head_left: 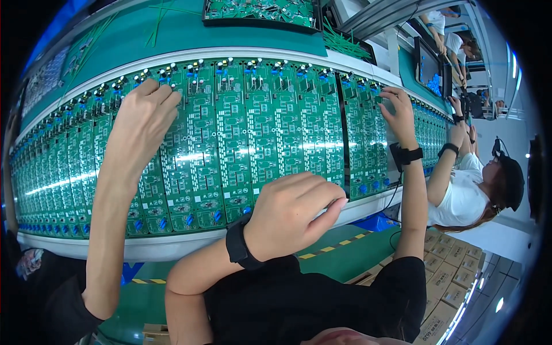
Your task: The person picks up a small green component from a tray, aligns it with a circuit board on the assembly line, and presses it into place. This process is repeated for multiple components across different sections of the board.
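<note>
Closely packed green circuit boards (236, 149) lie in a long row before me, with small blue, white and black parts along their far edges. My left hand (296, 213) hovers at the row's near edge, fingers curled under and thumb beside them; its palm side is hidden, so I cannot tell if it holds anything. Farther right, my right hand (398, 112) is over the boards' far edge, thumb and fingers apart, nothing visible between them. Each wrist wears a black band; a cord (397, 192) hangs from the right one. On the left, a co-worker's hand (148, 106) bends over the parts.
A black tray of green boards (261, 11) stands at the back, beside green strips (345, 43). A dark gap (343, 132) divides the row. On the right are a co-worker in white (468, 192) and a black bin with blue parts (428, 69). Cardboard boxes (445, 270) are behind at lower right.
</note>
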Demonstrator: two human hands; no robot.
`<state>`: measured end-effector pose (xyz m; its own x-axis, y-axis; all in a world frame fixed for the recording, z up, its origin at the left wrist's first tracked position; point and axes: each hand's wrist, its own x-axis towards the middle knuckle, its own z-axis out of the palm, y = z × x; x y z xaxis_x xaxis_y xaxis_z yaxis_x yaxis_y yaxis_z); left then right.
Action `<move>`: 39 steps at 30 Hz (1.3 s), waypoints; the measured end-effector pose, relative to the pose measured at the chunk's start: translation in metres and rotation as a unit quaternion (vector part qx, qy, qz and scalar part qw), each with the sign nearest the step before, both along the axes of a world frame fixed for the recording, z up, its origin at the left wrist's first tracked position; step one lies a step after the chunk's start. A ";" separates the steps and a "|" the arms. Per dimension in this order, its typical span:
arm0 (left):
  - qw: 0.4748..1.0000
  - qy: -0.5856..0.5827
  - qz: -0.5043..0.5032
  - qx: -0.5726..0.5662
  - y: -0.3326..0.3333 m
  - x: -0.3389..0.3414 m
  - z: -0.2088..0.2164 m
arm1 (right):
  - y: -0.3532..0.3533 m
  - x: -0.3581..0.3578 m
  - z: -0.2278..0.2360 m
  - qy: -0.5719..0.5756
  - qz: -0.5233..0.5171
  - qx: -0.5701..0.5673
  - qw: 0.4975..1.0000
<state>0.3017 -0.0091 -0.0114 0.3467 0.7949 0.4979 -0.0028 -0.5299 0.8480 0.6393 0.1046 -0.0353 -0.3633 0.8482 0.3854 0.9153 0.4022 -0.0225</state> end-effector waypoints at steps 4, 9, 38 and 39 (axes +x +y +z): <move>1.000 0.001 0.003 -0.007 0.000 0.002 -0.001 | -0.001 0.003 0.000 -0.002 0.004 -0.001 1.000; 1.000 0.013 0.004 -0.011 0.000 0.002 -0.001 | 0.000 0.003 -0.004 0.008 0.010 0.013 1.000; 0.997 0.034 -0.001 -0.067 -0.002 0.010 -0.003 | -0.087 0.005 -0.020 0.092 -0.340 -0.199 0.915; 0.996 0.038 -0.005 -0.076 -0.001 0.010 -0.006 | -0.087 0.003 -0.020 0.097 -0.338 -0.195 0.916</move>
